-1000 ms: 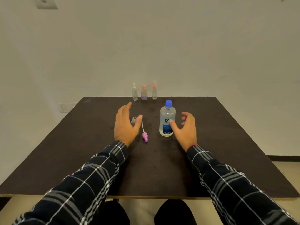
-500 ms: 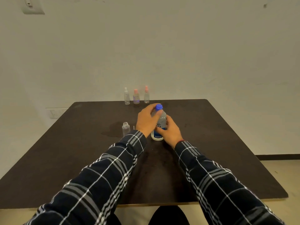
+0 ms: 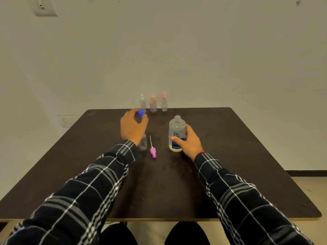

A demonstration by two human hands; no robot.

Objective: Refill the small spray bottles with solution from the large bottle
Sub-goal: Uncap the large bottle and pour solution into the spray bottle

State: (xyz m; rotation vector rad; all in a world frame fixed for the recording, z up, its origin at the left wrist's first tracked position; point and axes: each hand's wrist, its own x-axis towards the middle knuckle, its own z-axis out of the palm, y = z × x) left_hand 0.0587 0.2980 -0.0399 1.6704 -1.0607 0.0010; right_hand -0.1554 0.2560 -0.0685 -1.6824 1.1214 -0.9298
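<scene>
A plain indoor room, sparsely furnished, possibly a spare room in a home or an office. A dark brown table (image 3: 230, 156) stands against a bare off-white wall (image 3: 194, 50). A switch plate (image 3: 45, 7) sits high at far left and a socket plate (image 3: 68, 120) lower down. On the right, dark skirting (image 3: 306, 173) meets a pale floor (image 3: 311, 188).

Table (image 3: 230, 156): dark, matt, faintly speckled top. Large bottle (image 3: 177, 128): clear glossy plastic, printed label. Cap (image 3: 141, 113): blue plastic. Sleeves (image 3: 99, 188): checked woven cloth. Rear spray bottles (image 3: 153, 104): apparently clear plastic.
</scene>
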